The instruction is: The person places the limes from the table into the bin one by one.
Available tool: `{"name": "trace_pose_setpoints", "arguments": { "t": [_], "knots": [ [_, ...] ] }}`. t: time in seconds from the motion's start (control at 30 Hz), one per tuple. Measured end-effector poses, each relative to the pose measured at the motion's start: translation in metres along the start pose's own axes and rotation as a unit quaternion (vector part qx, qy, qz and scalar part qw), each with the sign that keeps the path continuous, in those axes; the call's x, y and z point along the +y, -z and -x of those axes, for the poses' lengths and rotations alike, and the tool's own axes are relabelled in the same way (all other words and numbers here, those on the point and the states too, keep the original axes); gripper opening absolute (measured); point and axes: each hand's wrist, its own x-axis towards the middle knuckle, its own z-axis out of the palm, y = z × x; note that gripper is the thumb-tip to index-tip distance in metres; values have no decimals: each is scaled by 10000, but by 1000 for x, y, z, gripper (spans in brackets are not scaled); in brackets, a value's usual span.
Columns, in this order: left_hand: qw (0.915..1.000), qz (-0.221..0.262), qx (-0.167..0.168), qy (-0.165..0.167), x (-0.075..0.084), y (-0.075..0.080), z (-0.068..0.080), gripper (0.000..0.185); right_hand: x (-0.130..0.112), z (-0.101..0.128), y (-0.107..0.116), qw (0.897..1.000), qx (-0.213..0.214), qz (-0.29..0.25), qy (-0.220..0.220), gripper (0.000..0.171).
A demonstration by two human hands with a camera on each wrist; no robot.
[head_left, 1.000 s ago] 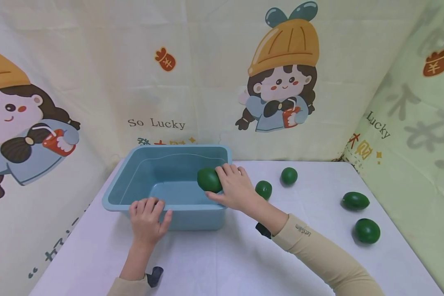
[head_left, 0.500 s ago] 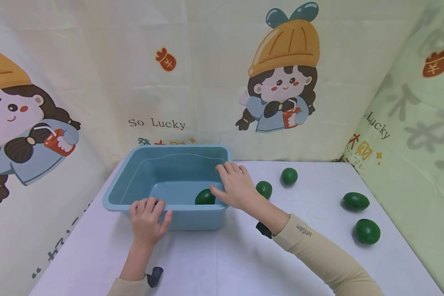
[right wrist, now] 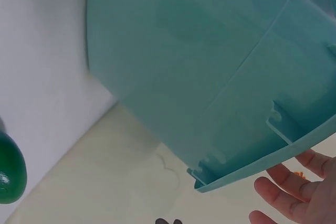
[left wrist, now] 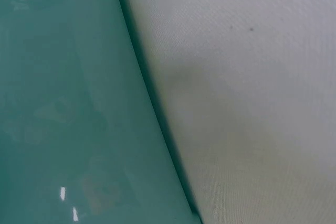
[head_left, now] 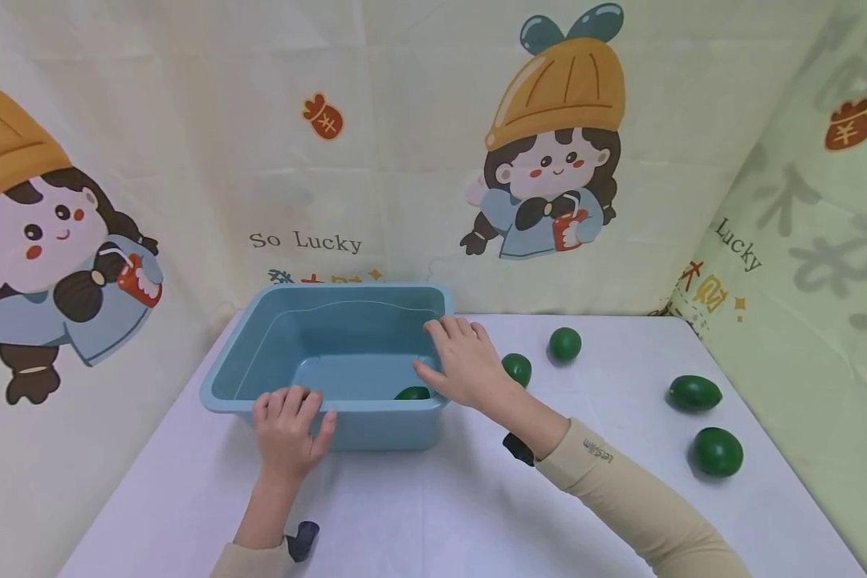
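Note:
A blue plastic tub (head_left: 260,353) stands on the white table, and its outer wall (right wrist: 199,77) fills the right wrist view. One dark green avocado (head_left: 413,393) lies inside at the near right corner. My right hand (head_left: 462,361) hovers over the tub's right rim with fingers spread and holds nothing; its fingertips (right wrist: 294,192) show past the rim. My left hand (head_left: 286,421) rests on the tub's near rim, fingers curled over the edge. The left wrist view shows only the tub wall (left wrist: 68,108) and tablecloth.
Several more green avocados lie on the table to the right: one (head_left: 516,369) just behind my right hand, one (head_left: 564,343) farther back, and two (head_left: 694,392) (head_left: 718,451) near the right edge. Printed cloth walls close in the back and right.
My right hand let go of the avocado over the tub; it dropped and settled on the tub floor at the near right corner. The left hand has not moved.

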Motion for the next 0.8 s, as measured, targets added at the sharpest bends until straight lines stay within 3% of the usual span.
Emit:
{"name": "trace_pose_setpoints", "arguments": {
  "t": [0.8],
  "knots": [
    [10000, 64, 69, 11, -4, -3, -3, 47, 34, 6, -1, 9940, 481, -687, -706, 51]
  ]
}}
